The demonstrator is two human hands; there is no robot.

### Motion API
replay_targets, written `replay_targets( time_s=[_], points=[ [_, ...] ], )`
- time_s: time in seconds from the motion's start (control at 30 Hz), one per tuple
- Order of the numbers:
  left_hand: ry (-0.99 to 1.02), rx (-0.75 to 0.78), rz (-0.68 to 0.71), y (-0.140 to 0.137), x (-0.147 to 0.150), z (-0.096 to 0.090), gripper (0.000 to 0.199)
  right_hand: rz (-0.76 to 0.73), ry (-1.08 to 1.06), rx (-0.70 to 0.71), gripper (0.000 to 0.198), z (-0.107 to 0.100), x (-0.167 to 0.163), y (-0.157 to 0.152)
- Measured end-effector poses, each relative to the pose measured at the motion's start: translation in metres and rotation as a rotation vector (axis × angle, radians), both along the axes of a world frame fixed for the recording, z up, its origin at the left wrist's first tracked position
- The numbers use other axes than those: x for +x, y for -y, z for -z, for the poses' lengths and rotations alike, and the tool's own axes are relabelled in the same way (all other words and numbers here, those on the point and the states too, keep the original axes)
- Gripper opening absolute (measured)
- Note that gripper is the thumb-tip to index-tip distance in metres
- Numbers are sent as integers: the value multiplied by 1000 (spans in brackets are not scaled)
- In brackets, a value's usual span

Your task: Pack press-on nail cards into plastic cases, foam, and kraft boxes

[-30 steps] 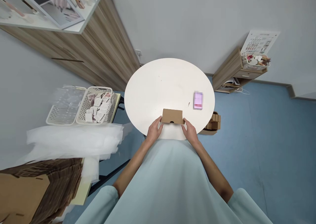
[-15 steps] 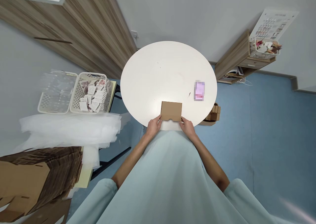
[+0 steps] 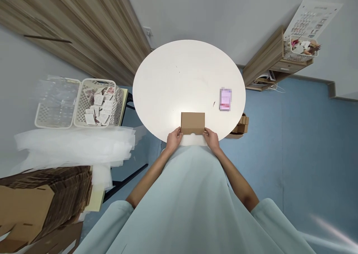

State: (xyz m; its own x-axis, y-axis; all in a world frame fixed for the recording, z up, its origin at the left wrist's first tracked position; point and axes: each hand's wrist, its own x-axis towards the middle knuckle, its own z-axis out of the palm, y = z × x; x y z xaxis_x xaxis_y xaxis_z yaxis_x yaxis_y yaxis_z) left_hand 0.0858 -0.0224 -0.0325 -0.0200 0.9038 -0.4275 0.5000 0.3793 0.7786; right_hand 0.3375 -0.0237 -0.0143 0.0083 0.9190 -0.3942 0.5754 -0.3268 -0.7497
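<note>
Stands over a blue floor (image 3: pixel 307 153), facing a grey wall (image 3: pixel 209 11), in a loose light blue garment (image 3: pixel 190 201). Has a tall wood-grain cabinet (image 3: pixel 92 30) at far left, a white oval table (image 3: pixel 190 71) straight ahead, and a lower wooden unit (image 3: pixel 263 60) beyond it to the right, topped with a white basket (image 3: pixel 296 56) full of mixed items. Has to the left a stack of flat cardboard (image 3: pixel 67 198), then white translucent sheets (image 3: pixel 75 146), then two perforated baskets side by side, one of clear plastic pieces (image 3: pixel 57 101), one of small white packets (image 3: pixel 96 106). Shows, partly hidden below the right edge of the table, an open carton (image 3: pixel 236 136) of small brown boxes. Holds a brown cardboard box (image 3: pixel 192 122) at the near edge of the table, broad face up, small notch toward the body; cannot tell resting on the top from lifted just above. Grips with the left hand (image 3: pixel 173 140) at the near left corner and the right hand (image 3: pixel 212 139) at the near right corner, fingers closed in on both ends. Has a pixelated pink item (image 3: pixel 225 99) on the table to the right, just beside a tiny dark mark (image 3: pixel 214 103).
</note>
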Motion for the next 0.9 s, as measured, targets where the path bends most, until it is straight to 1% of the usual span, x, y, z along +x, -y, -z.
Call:
replay_targets(
  time_s=[0.13, 0.27, 0.4, 0.5, 0.6, 0.73, 0.83, 0.9],
  points=[
    [-76, 7, 17, -6, 0, -1, 47, -16, 81, 33, 39, 10, 2, -5],
    [-91, 11, -18, -11, 0, -1, 50, -11, 97, 56, 41, 18, 5, -8],
    [13, 23, -63, -13, 1, 1, 58, 14, 14, 64, 45, 22, 7, -8],
    [111, 47, -90, -13, 2, 1, 58, 28, -78, 60, 44, 21, 4, -8],
    [137, 67, -130, -11, 2, -8, 52, 60, -151, 66, 41, 11, 1, -8],
    [111, 127, -145, -7, -2, -31, 50, 61, -213, 81, 40, -17, 2, -8],
    [80, 177, -127, -5, -8, -46, 49, 64, -204, 88, 39, -38, 6, -10],
    [70, 164, -108, -4, -12, -51, 50, 68, -181, 73, 40, -46, 10, -11]
  ],
)
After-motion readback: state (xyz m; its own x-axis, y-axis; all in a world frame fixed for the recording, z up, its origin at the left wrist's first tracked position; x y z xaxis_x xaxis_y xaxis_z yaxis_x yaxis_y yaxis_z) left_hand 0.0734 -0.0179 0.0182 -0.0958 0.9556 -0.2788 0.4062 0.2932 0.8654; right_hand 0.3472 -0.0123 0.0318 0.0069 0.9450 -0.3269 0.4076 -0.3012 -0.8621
